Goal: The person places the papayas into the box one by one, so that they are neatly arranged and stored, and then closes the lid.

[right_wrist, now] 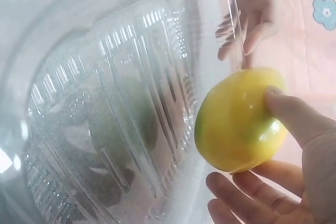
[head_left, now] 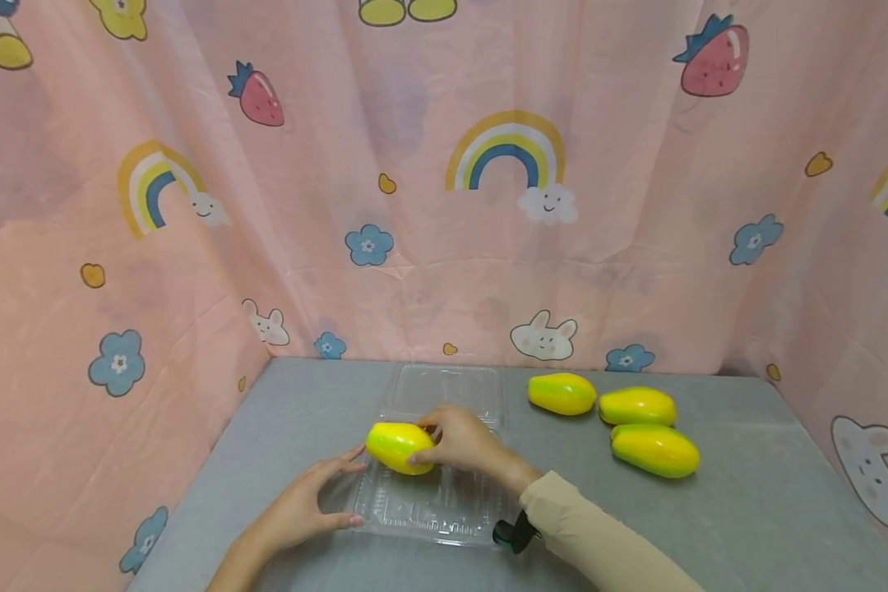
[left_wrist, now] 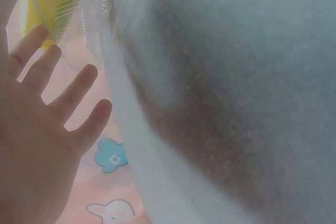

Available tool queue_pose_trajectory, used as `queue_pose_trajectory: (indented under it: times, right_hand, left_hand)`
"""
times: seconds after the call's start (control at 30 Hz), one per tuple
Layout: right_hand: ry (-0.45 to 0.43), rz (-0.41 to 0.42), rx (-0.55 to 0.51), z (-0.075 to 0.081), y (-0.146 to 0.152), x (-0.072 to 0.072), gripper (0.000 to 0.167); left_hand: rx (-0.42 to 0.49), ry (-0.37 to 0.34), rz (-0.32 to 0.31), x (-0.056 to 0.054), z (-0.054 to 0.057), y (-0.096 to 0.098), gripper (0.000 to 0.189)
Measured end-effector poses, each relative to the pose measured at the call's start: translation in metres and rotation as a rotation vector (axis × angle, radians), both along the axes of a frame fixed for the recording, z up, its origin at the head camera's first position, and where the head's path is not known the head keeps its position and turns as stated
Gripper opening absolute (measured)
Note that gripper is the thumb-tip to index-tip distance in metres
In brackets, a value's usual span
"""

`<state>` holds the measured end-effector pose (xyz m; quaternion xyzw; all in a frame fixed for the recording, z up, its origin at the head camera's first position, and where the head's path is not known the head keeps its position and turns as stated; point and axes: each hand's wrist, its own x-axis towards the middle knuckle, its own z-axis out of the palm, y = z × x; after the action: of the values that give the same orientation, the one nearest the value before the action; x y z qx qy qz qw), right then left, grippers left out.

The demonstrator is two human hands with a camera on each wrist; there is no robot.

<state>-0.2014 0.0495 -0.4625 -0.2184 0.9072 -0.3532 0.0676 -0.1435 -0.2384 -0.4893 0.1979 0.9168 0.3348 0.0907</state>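
A yellow-green papaya (head_left: 395, 446) is in my right hand (head_left: 468, 442), over the left half of a clear plastic clamshell box (head_left: 422, 526). The thumb presses one side of the papaya (right_wrist: 236, 129) and the fingers curve under the other, as the right wrist view shows. My left hand (head_left: 296, 510) is at the box's left edge, thumb spread toward the front corner. In the left wrist view its fingers (left_wrist: 79, 90) are fairly straight and spread beside the ribbed plastic wall. The lid (head_left: 447, 386) lies folded back behind the base.
Three more papayas lie on the grey table (head_left: 747, 493) at the right: one papaya (head_left: 561, 394) near the box lid, a second (head_left: 638, 406) beside it, and a third (head_left: 654, 450) in front. A pink patterned curtain (head_left: 414, 288) encloses the back and sides.
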Motion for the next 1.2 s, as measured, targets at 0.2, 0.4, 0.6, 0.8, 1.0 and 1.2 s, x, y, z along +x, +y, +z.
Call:
queue_pose_trajectory:
  times: [0.2,0.4,0.6,0.8,1.0,1.2]
  right_hand:
    - [-0.014,-0.008,-0.026,-0.0026,-0.0002,-0.0004,0.059]
    - [-0.037,-0.031,-0.036,-0.0027,-0.0009,-0.0001,0.059]
    - [-0.038,-0.057,-0.015,-0.0013,-0.0039,0.0,0.058]
    - [-0.009,-0.028,0.044,-0.0028,-0.005,-0.0021,0.059]
    - [-0.012,-0.019,0.083,-0.0045,-0.0062,-0.0038,0.06]
    - [-0.031,-0.031,0.089,-0.0052,-0.0083,-0.0027,0.06]
  left_hand:
    - [0.017,-0.021,0.01,-0.0004,-0.0003,0.0001,0.072]
    - [0.029,-0.015,0.003,-0.0001,-0.0013,-0.0006,0.072]
    - [0.027,-0.001,0.0,-0.0001,-0.0021,-0.001,0.072]
    - [0.022,-0.003,0.002,-0.0009,-0.0029,-0.0013,0.072]
    - [0.021,-0.005,0.001,-0.0011,-0.0026,-0.0009,0.073]
    - [0.02,-0.013,0.003,-0.0008,-0.0025,-0.0011,0.073]
